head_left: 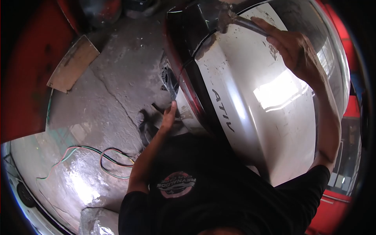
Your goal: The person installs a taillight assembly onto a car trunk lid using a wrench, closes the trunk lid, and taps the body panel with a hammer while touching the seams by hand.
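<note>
My right hand [291,47] is closed around the handle of a hammer [250,26]. The hammer's head is at the top, over the upper corner of a car's white trunk lid [250,82], near a patch of worn paint. Dark letters ending in "ATIV" run along the lid beside a dark red tail-light strip [192,92]. Lower down, my left hand [169,115] grips the edge of the white lower rear panel [188,113], thumb on top; its other fingers are mostly hidden. A dark bar [158,108] juts out beside that hand; whether I hold it cannot be made out.
Thin red and green hoses or cables [103,156] curl over the concrete floor [117,70]. A brown board [74,64] leans by a red panel [27,74] at the left. Crumpled clear plastic [98,221] lies at the lower left. The car's rear window [329,47] is at the right.
</note>
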`<action>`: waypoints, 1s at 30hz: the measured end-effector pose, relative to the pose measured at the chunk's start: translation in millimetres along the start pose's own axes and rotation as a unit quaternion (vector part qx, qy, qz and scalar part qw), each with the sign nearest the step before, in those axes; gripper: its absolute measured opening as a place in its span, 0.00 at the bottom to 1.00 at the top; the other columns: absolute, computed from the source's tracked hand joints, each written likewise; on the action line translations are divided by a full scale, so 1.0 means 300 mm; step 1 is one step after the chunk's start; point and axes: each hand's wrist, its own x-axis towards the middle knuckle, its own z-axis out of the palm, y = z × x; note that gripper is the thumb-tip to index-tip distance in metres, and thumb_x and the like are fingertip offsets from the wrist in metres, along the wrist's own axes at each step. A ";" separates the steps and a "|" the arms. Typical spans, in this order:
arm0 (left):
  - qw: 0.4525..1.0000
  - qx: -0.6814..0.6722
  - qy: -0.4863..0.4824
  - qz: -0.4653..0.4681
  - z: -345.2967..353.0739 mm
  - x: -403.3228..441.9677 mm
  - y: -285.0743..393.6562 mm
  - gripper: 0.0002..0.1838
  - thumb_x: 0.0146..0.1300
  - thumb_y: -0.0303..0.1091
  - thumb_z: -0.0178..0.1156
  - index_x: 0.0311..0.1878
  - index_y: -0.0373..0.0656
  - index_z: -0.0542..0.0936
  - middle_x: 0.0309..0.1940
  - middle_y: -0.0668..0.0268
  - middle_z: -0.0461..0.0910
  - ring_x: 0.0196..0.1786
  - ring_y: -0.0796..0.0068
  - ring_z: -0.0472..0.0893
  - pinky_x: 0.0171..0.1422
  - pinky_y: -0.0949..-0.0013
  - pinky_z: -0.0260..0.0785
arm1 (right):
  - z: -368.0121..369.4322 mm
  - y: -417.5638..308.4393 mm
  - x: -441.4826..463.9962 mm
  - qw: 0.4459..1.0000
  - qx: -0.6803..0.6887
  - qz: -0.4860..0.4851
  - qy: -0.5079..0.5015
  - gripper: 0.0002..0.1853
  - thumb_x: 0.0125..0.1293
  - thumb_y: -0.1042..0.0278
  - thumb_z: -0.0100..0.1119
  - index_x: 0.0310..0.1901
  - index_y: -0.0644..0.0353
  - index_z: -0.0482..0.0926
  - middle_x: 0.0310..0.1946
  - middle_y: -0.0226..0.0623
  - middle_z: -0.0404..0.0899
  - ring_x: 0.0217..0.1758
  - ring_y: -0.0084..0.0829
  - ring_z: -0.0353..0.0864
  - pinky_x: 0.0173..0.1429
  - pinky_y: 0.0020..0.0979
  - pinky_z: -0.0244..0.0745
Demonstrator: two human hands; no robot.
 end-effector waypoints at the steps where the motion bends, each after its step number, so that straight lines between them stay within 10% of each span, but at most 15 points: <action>1: 1.000 -0.002 -0.004 -0.002 -0.003 0.004 -0.004 0.48 0.75 0.73 0.44 0.67 0.31 0.77 0.56 0.50 0.84 0.55 0.56 0.86 0.51 0.57 0.85 | 0.002 0.002 0.000 1.000 0.000 0.000 0.000 0.23 0.78 0.66 0.59 0.72 0.46 0.77 0.15 0.38 0.72 0.17 0.28 0.75 0.28 0.35 0.74; 3: 1.000 -0.002 0.000 0.006 0.001 0.004 -0.001 0.48 0.75 0.73 0.44 0.67 0.30 0.78 0.55 0.50 0.84 0.55 0.56 0.86 0.51 0.57 0.85 | 0.011 0.007 -0.003 0.990 0.081 0.110 0.032 0.23 0.77 0.65 0.60 0.72 0.47 0.77 0.16 0.39 0.73 0.16 0.28 0.74 0.28 0.34 0.73; 12: 0.997 0.021 0.008 0.068 0.011 -0.002 0.017 0.47 0.77 0.72 0.42 0.64 0.28 0.80 0.51 0.51 0.87 0.53 0.60 0.87 0.55 0.62 0.81 | 0.028 0.017 0.001 0.989 0.093 0.050 0.105 0.22 0.78 0.69 0.58 0.71 0.51 0.78 0.18 0.38 0.75 0.17 0.25 0.75 0.26 0.32 0.73; 17: 1.000 0.012 0.015 0.023 0.012 -0.001 0.016 0.46 0.78 0.70 0.43 0.64 0.28 0.80 0.53 0.52 0.87 0.55 0.62 0.86 0.62 0.63 0.77 | -0.023 -0.013 0.022 0.998 0.019 0.034 -0.040 0.20 0.77 0.70 0.57 0.69 0.56 0.79 0.23 0.40 0.83 0.18 0.29 0.79 0.28 0.34 0.77; 22: 0.999 -0.034 0.005 0.014 0.009 -0.007 0.003 0.43 0.78 0.69 0.46 0.63 0.29 0.81 0.53 0.54 0.86 0.57 0.64 0.84 0.63 0.63 0.75 | 0.016 0.083 -0.003 0.987 0.119 0.017 0.110 0.23 0.81 0.67 0.52 0.74 0.56 0.73 0.34 0.48 0.86 0.30 0.34 0.88 0.39 0.36 0.83; 23: 0.999 -0.033 0.005 0.013 0.012 -0.009 -0.002 0.43 0.78 0.69 0.46 0.63 0.29 0.81 0.53 0.54 0.86 0.57 0.64 0.84 0.63 0.63 0.75 | 0.002 0.087 -0.017 0.999 -0.034 -0.039 0.011 0.23 0.81 0.67 0.53 0.74 0.56 0.73 0.37 0.48 0.87 0.31 0.35 0.88 0.40 0.37 0.83; 27: 1.000 -0.024 0.006 0.009 -0.009 0.044 -0.060 0.43 0.78 0.68 0.46 0.63 0.29 0.81 0.53 0.54 0.86 0.56 0.64 0.84 0.63 0.63 0.75 | -0.038 0.004 0.025 0.991 -0.002 0.088 -0.097 0.23 0.81 0.66 0.53 0.73 0.59 0.74 0.25 0.42 0.84 0.28 0.36 0.87 0.39 0.34 0.84; 30: 1.000 -0.008 0.010 -0.012 -0.023 0.044 -0.052 0.43 0.78 0.68 0.46 0.64 0.29 0.80 0.53 0.54 0.86 0.56 0.64 0.84 0.62 0.64 0.76 | 0.019 0.104 -0.005 0.996 -0.036 -0.058 0.050 0.23 0.79 0.66 0.56 0.73 0.59 0.74 0.20 0.40 0.81 0.28 0.34 0.87 0.38 0.31 0.85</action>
